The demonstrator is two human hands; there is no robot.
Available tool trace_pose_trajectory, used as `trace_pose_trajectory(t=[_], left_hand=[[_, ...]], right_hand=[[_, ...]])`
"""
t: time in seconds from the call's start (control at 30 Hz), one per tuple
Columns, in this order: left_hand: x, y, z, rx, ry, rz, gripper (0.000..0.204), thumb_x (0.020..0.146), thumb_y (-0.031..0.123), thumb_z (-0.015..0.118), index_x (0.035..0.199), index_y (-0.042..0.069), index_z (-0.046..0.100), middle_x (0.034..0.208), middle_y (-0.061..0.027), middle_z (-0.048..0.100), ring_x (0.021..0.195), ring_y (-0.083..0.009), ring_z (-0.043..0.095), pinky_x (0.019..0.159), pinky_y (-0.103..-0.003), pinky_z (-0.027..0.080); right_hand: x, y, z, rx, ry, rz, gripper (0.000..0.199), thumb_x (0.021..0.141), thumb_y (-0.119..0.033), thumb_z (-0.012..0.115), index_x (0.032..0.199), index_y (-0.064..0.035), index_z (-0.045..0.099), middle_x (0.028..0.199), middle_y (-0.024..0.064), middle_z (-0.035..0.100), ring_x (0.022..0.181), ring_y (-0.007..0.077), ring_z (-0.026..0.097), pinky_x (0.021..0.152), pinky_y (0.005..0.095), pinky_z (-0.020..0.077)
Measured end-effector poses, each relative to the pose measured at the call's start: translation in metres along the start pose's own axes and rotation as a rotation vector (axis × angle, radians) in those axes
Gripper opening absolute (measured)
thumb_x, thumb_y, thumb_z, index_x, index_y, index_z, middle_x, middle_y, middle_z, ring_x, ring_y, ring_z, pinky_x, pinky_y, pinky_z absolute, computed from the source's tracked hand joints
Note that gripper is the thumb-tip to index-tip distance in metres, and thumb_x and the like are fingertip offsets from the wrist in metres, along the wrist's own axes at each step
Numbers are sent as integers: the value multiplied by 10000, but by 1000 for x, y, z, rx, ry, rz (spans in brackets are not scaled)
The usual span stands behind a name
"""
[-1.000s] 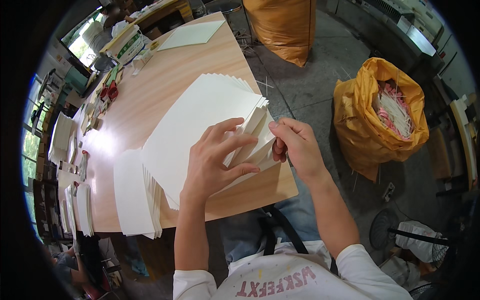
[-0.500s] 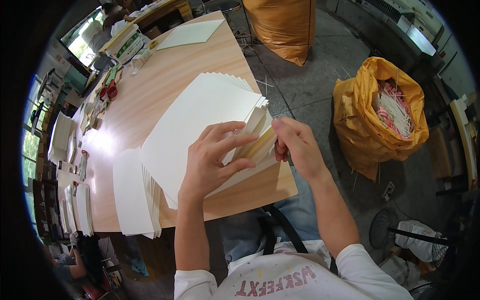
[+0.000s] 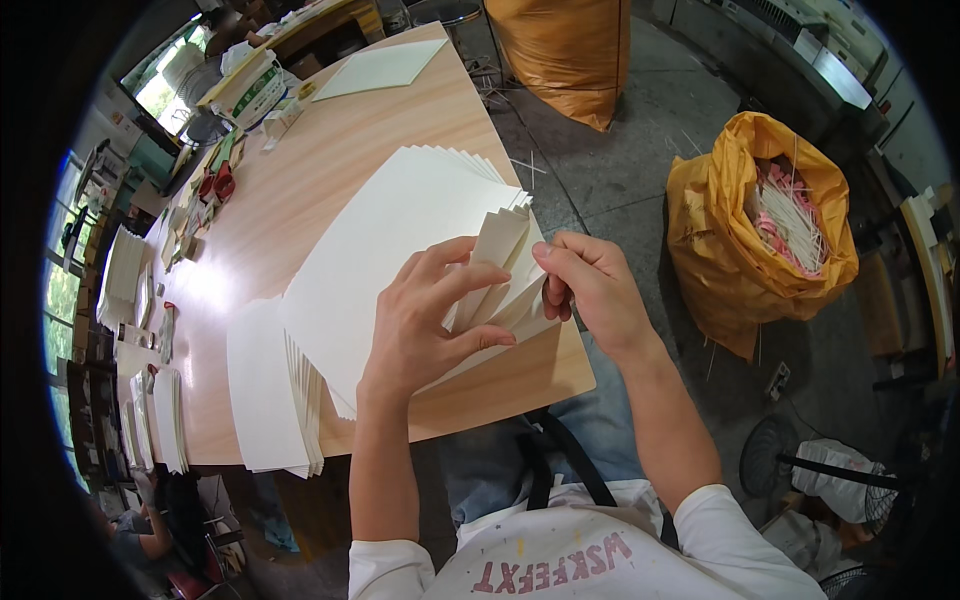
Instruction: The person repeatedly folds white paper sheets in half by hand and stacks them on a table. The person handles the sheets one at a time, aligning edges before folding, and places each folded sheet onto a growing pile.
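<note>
A fanned stack of large white paper sheets (image 3: 390, 220) lies at the table's near right corner. Along the right side of the stack, several narrow folded paper flaps (image 3: 497, 245) stand up and lean to the left. My left hand (image 3: 425, 310) rests over the flaps with fingers and thumb apart; its index finger touches the raised strips. At the stack's right edge my right hand (image 3: 590, 280) is closed, thumb against curled fingers, pinching the edge of a sheet of paper (image 3: 525, 295). Its fingertips are partly hidden.
Narrower white sheets (image 3: 265, 385) lie in a stack left of my forearm on the wooden table (image 3: 460, 110). Red-handled scissors (image 3: 220, 182) and paper piles are farther left. An orange sack (image 3: 710, 250) of thin sticks stands on the floor at right, near a fan (image 3: 768, 452).
The folded flaps now stand higher and lean farther left under my left fingers. My right hand has shifted slightly left along the sheet's edge.
</note>
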State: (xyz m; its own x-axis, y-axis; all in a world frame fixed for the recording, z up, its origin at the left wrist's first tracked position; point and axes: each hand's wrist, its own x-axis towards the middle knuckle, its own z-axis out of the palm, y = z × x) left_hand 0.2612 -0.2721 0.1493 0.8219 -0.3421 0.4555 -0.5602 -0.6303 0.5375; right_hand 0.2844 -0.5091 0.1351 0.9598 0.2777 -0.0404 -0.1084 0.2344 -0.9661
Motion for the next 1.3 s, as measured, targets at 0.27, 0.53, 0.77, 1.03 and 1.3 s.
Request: trace_pose_trajectory(t=[0.27, 0.53, 0.77, 1.03, 1.3], left_hand=[[0, -2, -1, -41, -16, -30, 533, 746, 405, 1022, 1223, 238, 852, 1365, -36, 763, 1191, -302, 726, 964, -440, 605], [-1, -2, -2, -38, -7, -29, 539, 748, 388, 1018, 1235, 232, 850, 1355, -39, 772, 1198, -303, 727, 964, -437, 602], [-1, -4, 0, 54, -42, 49, 634, 771, 367, 1021, 1364, 263, 821, 1449, -82, 744, 1260, -344, 721, 1009, -466, 606], [-38, 24, -3, 537, -90, -5, 977, 835, 103, 912, 1714, 80, 485, 1710, -140, 579, 1551, -407, 560, 1371, -608, 324], [-152, 9, -50, 927, 364, -376, 493, 757, -31, 882, 1207, 145, 786, 1398, -51, 754, 1460, -358, 650, 1352, -678, 336]], right_hand=[[1, 2, -2, -53, -11, -11, 411, 1138, -304, 673, 784, -107, 607, 684, -28, 599, 602, 61, 592, 539, 245, 430], [-15, 8, 0, -617, 382, -414, 357, 1107, -253, 700, 818, -59, 622, 794, 30, 656, 731, 187, 651, 664, 361, 496], [-30, 22, 10, -1034, -82, -766, 257, 897, -119, 782, 1144, -48, 767, 1182, 158, 743, 1191, 382, 690, 1136, 527, 534], [-33, 24, 7, -1082, -183, -647, 379, 910, -185, 791, 1275, -82, 784, 1363, 179, 730, 1346, 436, 608, 1212, 544, 483], [-37, 33, 11, -1157, -141, -651, 375, 898, -243, 842, 1228, -69, 804, 1293, 162, 754, 1305, 408, 637, 1217, 535, 467]])
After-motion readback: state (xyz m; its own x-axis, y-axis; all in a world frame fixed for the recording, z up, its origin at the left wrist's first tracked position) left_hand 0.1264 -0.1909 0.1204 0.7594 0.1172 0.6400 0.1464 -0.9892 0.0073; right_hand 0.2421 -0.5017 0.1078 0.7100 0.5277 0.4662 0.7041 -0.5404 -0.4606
